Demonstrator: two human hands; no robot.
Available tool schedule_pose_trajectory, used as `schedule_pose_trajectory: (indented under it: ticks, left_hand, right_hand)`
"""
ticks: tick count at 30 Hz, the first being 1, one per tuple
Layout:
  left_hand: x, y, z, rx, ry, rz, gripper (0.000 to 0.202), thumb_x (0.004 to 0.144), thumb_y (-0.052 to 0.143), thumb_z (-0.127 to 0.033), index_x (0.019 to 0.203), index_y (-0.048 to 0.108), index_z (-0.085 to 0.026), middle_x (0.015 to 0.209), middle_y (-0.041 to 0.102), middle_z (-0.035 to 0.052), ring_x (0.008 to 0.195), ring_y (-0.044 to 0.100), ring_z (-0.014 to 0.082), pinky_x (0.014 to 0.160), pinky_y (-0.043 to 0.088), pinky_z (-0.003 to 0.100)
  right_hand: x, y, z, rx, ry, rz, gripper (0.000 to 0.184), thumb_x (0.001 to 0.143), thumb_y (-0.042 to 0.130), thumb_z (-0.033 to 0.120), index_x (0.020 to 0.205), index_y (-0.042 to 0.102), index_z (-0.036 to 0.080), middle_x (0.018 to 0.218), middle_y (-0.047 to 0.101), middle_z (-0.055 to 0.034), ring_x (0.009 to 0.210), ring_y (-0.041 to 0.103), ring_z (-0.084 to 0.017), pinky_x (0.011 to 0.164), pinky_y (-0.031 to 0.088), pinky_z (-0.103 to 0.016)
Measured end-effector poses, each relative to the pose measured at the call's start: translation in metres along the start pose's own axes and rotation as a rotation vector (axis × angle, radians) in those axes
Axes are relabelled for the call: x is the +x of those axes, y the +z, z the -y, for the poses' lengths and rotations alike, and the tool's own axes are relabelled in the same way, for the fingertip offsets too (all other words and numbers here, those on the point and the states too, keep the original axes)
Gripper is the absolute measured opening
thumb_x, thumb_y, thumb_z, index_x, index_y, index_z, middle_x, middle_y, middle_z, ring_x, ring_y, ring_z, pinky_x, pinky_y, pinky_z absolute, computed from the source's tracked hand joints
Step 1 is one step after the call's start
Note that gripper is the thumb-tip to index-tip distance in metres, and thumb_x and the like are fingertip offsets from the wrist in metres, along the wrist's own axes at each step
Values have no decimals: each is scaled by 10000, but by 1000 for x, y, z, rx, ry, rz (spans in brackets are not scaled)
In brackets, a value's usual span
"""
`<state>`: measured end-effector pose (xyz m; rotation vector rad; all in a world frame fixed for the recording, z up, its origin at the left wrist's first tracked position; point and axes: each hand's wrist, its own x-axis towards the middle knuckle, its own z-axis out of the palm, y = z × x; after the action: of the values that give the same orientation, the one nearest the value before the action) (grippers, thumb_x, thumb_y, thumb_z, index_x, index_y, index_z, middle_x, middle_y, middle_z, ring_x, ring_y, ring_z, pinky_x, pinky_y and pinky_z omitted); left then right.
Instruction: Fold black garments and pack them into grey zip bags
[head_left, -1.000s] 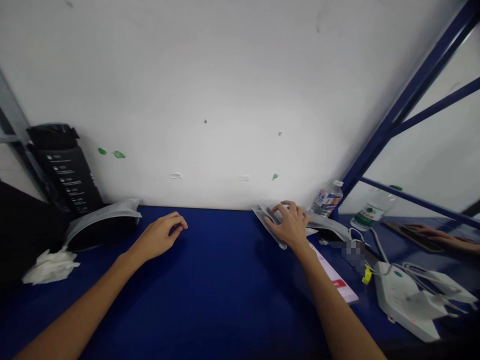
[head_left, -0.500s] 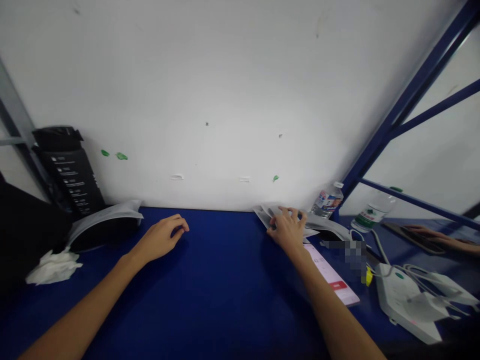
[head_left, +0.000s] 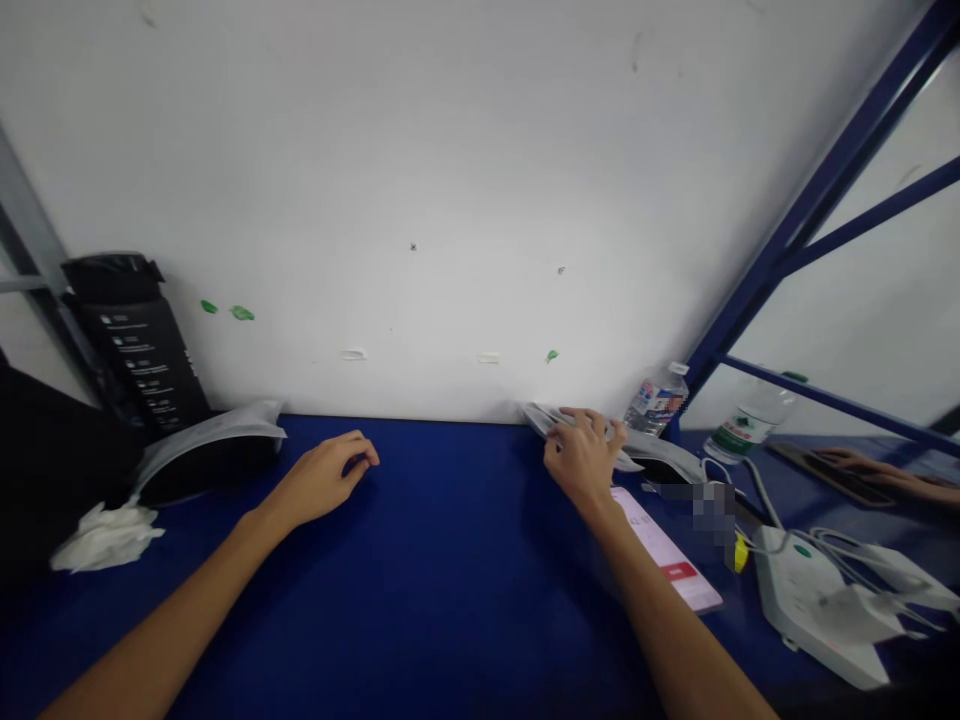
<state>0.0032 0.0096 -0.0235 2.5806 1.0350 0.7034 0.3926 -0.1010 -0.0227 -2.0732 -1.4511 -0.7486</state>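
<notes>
My right hand [head_left: 582,458] grips a flat grey plastic pouch [head_left: 551,419] at the back right of the blue table [head_left: 450,570], thumb under it and fingers on top, its near edge lifted off the table. My left hand [head_left: 324,475] rests on the table left of centre, fingers loosely curled, with nothing in it. More grey pouches [head_left: 660,452] lie in a pile just right of my right hand.
A black bottle [head_left: 139,345] and a dark object under a grey pouch [head_left: 206,445] stand at the back left, beside crumpled white tissue [head_left: 109,535]. On the right lie a phone [head_left: 667,550], a white power strip [head_left: 814,605], two water bottles [head_left: 656,400] and another person's hand [head_left: 870,472].
My right hand has closed on the top pouch and raised its near edge off the table, shifting it slightly right. My left hand has stayed where it was.
</notes>
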Motion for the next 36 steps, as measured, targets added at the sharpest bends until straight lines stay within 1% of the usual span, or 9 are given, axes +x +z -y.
schedule_pose_trajectory:
  ticks: [2,4,7,9,13,19,25,30,36]
  left_hand:
    - [0,-1,-1,-1,-4,1,235,997,497,-286,1007,731,-260,1078,709,34,876,668,203,788,508,336]
    - [0,-1,-4,-7,-4,-16,232,1010,502,-308,1054,726,-266,1116,703,35,914,676,209,822,523,346]
    - [-1,-2,-9,-24,15,-68,285,1005,564,-371,1252,683,-292,1275,667,51,1038,683,235,909,548,377]
    - [-1,-2,-13,-28,50,-82,416,973,643,-407,1381,624,-325,1392,617,58,1173,658,262,1016,532,416]
    - [-2,-1,-18,-8,153,15,358,935,716,-407,1286,709,-332,1396,632,49,1273,620,287,1135,450,455]
    - [-3,0,-18,-11,105,85,145,931,685,-351,952,767,-233,962,748,21,873,695,196,870,494,333]
    - [-3,-8,-14,7,102,98,94,856,705,-279,796,723,-209,835,723,5,763,652,164,721,439,273]
    - [-5,-14,-14,-137,65,245,280,859,760,-467,771,699,-208,836,737,11,791,665,183,731,450,274]
    - [-4,-12,-15,-61,-77,220,493,887,677,-678,733,681,-210,745,685,5,700,593,171,655,395,280]
  right_hand:
    - [1,-5,3,75,-16,-39,235,924,533,191,915,765,221,1349,695,-108,1342,507,-343,1202,151,-613]
    - [1,-7,9,245,-71,-17,228,962,534,228,956,761,223,1280,719,-111,1259,584,-315,1179,255,-574]
    - [-6,-4,27,616,-278,90,207,1004,573,291,980,770,233,1166,743,-99,1113,668,-258,1058,457,-461]
    - [-16,-1,45,817,-416,163,182,1011,622,314,992,788,242,1150,742,-91,1083,681,-240,997,518,-428]
    - [-35,4,75,1017,-543,299,116,981,709,281,998,823,267,1204,717,-88,1145,665,-236,1022,534,-439]
    - [-32,4,63,997,-559,418,291,862,843,318,1146,785,287,1421,597,-104,1334,562,-294,1154,458,-539]
    - [-22,2,41,928,-567,466,122,806,886,302,839,781,250,1385,611,-94,1292,559,-326,1135,473,-569]
    - [-21,4,35,947,-576,566,97,856,860,405,866,849,308,1425,616,-63,1312,565,-320,1128,485,-542]
    - [-16,1,27,983,-471,637,235,917,774,494,973,787,266,1479,565,-87,1381,532,-312,1201,410,-548]
